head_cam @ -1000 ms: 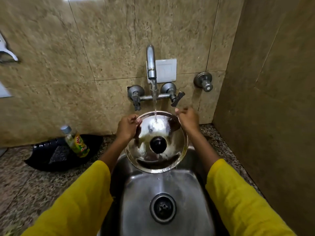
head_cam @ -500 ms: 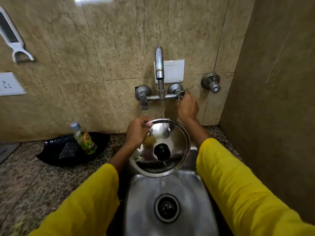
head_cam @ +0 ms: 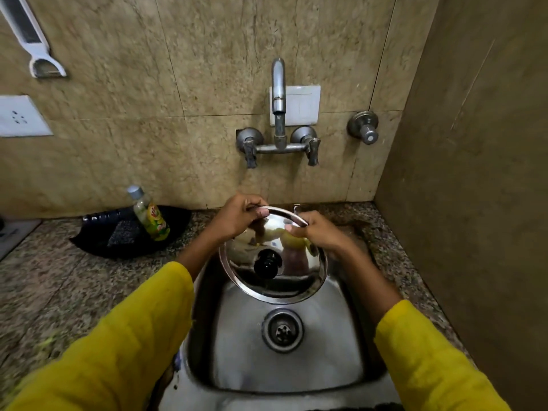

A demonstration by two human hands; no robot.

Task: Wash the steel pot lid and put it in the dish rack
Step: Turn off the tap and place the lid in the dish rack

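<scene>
Since the earlier frame our right hand (head_cam: 318,232) has come off the tap handle and back down to the steel pot lid (head_cam: 272,256), and no water runs from the tap (head_cam: 278,105) any more. We hold the lid with both hands above the back part of the sink (head_cam: 341,366), a little below the middle of the frame, tilted toward us so its black knob (head_cam: 267,262) faces the camera. Our left hand (head_cam: 240,218) is closed over the lid's far left rim, the thumb laid on the edge; our right hand is pinched on the far right rim. The drain (head_cam: 282,330) lies directly below the lid in the picture. At middle left, on the speckled counter (head_cam: 59,292), a black tray (head_cam: 98,241) carries a small green-labelled bottle (head_cam: 149,215) and a dark scrub pad (head_cam: 123,235). A white peeler (head_cam: 32,40) hangs on the wall at upper left. Both yellow sleeves (head_cam: 124,351) fill the lower corners
</scene>
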